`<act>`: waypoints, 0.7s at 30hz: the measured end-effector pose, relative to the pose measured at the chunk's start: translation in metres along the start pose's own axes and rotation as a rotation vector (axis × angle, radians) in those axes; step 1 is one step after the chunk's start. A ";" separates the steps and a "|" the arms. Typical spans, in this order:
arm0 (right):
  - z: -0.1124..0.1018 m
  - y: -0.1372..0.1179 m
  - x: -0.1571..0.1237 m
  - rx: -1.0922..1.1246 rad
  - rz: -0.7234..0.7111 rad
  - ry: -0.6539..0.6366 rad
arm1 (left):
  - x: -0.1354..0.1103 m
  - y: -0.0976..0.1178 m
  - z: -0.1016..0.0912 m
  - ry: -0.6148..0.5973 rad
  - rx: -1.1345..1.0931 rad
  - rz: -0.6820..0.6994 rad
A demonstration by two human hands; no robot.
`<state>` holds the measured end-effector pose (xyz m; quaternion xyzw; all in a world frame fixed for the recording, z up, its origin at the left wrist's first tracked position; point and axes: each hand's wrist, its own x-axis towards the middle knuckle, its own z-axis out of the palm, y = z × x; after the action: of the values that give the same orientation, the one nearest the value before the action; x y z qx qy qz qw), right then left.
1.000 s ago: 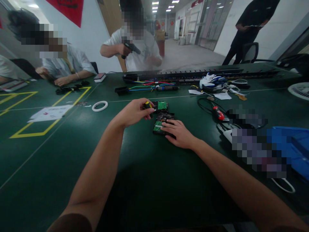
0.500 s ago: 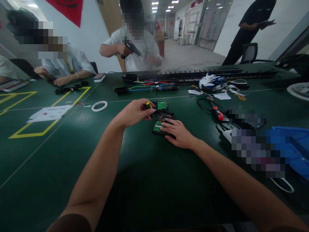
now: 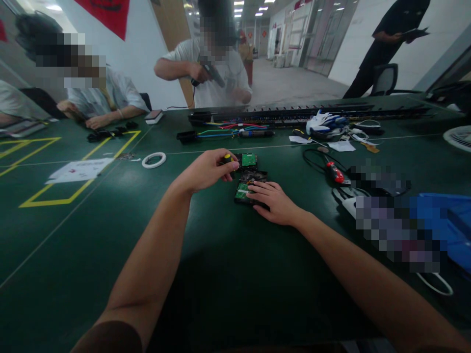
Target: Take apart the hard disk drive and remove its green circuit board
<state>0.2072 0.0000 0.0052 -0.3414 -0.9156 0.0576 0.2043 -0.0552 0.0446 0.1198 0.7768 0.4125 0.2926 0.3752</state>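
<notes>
Left hand (image 3: 209, 171) pinches yellow-black tool (image 3: 227, 158) beyond near green board (image 3: 241, 191); right hand (image 3: 274, 202) lies spread on same board; red-handled tool (image 3: 335, 172) lies well to board's right.

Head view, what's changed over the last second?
The co-worker opposite has shifted toward picture right with the gun-shaped tool; the standing person now holds a flat item farther right. Nothing was visibly taken or released: the left hand still holds the yellow-and-black handle, and the right hand still rests on the nearer green-boarded device.
</notes>
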 end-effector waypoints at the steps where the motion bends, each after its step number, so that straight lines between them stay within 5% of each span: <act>1: 0.000 0.000 0.000 0.001 0.003 -0.001 | 0.000 0.000 0.000 0.002 -0.002 0.001; 21: 0.003 0.001 -0.002 0.050 0.017 -0.007 | 0.000 -0.002 0.000 0.021 -0.030 -0.001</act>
<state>0.2079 -0.0005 0.0014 -0.3440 -0.9116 0.0834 0.2090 -0.0563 0.0454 0.1183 0.7676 0.4126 0.3068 0.3826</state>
